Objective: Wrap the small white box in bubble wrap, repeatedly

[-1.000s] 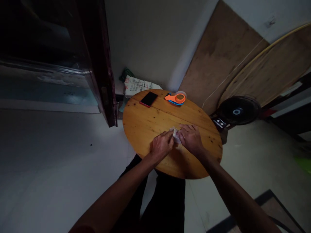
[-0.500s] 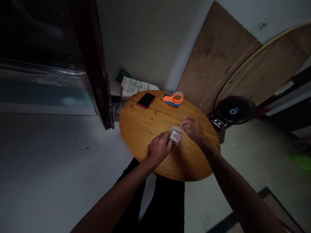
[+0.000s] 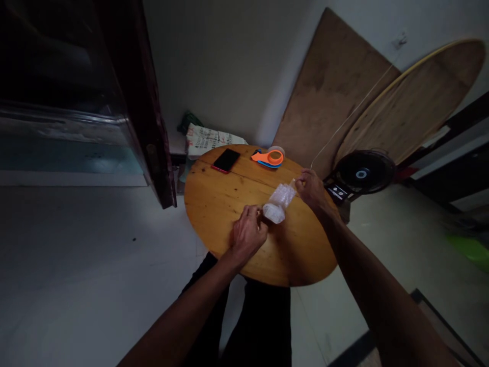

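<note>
A strip of white bubble wrap [image 3: 278,202] stretches above the round wooden table [image 3: 229,199]. My left hand [image 3: 247,234] is closed and pinches its lower, rolled end near the table's middle. Further back and to the right, my right hand [image 3: 311,187] is closed on the strip's far end and holds it taut. What lies inside the rolled part is hidden.
A dark phone [image 3: 226,160] and an orange tape dispenser [image 3: 269,157] lie at the table's far side. A printed sack [image 3: 208,137] sits behind the table. Wooden boards [image 3: 412,102] lean on the wall, a black fan [image 3: 362,173] beside them. A dark cabinet [image 3: 145,112] stands left.
My right hand has moved back and to the right, drawing the bubble wrap out into a long strip. The small white packet seen earlier is now covered by the wrap.
</note>
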Available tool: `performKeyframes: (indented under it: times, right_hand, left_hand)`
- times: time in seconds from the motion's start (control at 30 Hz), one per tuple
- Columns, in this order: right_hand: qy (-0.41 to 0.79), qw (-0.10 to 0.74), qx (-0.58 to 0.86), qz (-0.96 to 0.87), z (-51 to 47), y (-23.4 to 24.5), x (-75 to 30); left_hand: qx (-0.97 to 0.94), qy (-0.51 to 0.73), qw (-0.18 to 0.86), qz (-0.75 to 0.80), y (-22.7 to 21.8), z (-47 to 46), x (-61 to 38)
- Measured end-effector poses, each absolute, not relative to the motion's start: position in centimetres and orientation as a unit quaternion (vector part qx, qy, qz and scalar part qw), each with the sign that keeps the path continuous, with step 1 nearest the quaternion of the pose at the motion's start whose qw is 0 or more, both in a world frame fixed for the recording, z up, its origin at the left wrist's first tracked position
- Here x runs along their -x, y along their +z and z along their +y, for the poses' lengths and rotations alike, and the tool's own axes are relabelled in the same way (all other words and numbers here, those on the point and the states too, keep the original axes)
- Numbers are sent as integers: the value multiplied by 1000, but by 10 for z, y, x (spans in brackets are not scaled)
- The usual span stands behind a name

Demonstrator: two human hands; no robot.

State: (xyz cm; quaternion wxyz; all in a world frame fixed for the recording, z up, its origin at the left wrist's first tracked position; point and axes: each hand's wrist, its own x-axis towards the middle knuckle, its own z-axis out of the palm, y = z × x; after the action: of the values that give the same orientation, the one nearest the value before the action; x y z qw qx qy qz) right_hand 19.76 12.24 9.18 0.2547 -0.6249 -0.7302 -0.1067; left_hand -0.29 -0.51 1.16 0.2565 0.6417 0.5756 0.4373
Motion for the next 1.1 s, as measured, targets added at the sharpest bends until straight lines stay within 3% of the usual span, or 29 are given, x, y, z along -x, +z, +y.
performKeyframes:
  times: [0.37,0.57,0.67,0.8,0.9,1.07,1.1]
  right_hand:
    - [-81,268,657,-700,136,97,-192]
    - [-33,330,669,-665,103,91,-195]
    - [17,240,674,-699,77,91,-176]
    - [-43,85,693,-715,64,90,-136]
    - [-50,26,718,-694,71,85,-132]
    - [40,159,737,-656,78,68,-184]
    - [92,225,726,-644,76,64,-195]
  left_hand:
    - [-706,408,243,524,6,-3,-3]
    - [-725,377,234,527,9,-6,-2]
    - [-732,376,220,524,9,-6,-3]
    - [-735,379,208,522,8,-6,-3]
    - [-739,377,203,521,8,-6,-2]
    - [-737,376,205,523,12,-8,-3]
    - [-736,379,207,521,13,-10,-3]
